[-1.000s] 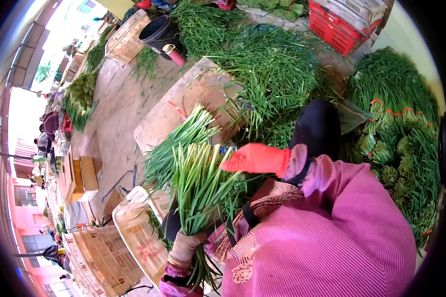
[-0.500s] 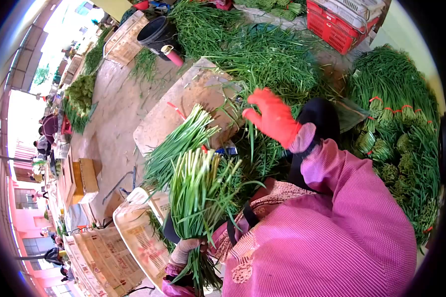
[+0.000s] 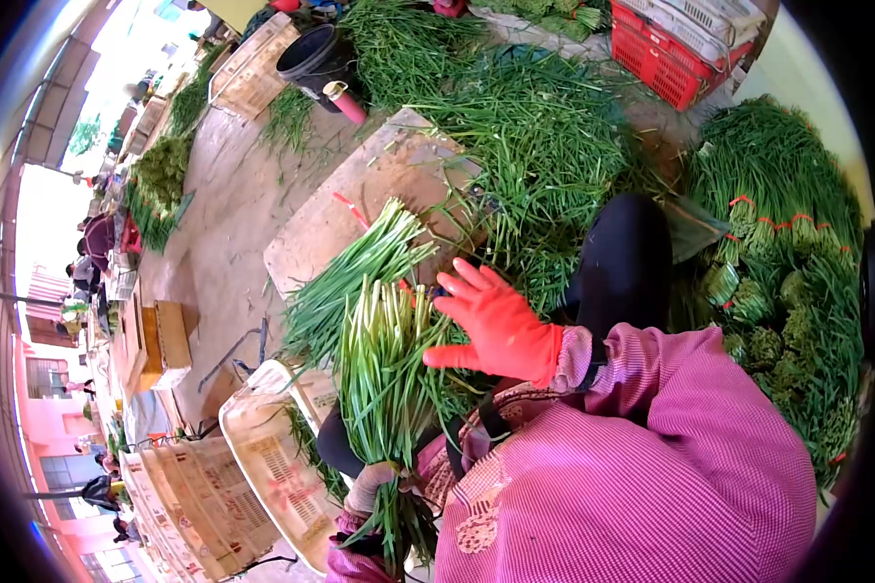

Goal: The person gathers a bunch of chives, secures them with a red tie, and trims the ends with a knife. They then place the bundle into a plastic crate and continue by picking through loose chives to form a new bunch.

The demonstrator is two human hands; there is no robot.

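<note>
My left hand (image 3: 371, 480), in a pale glove, is wrapped round the leafy lower end of a bunch of garlic chives (image 3: 384, 374). The bunch stands nearly upright, its pale cut ends on top. Just right of those stalks is my right hand (image 3: 501, 325) in an orange-red glove, fingers spread and nothing in them. Behind the held bunch, another heap of chives (image 3: 365, 277) lies on the edge of a worn board (image 3: 326, 219). A red tie (image 3: 350, 209) rests on that board.
Loose chives (image 3: 544, 136) cover the floor ahead. Tied bundles (image 3: 783, 223) are stacked at right. A black bucket (image 3: 311, 63), a pink flask (image 3: 345, 102) and a red crate (image 3: 656, 58) stand farther off. A cream crate (image 3: 272, 457) sits beside my left arm. People work at far left.
My right hand has come down and left from above the loose chives to beside the held bunch, its fingers spreading wider. My left hand keeps its hold, with the stalk ends now more even.
</note>
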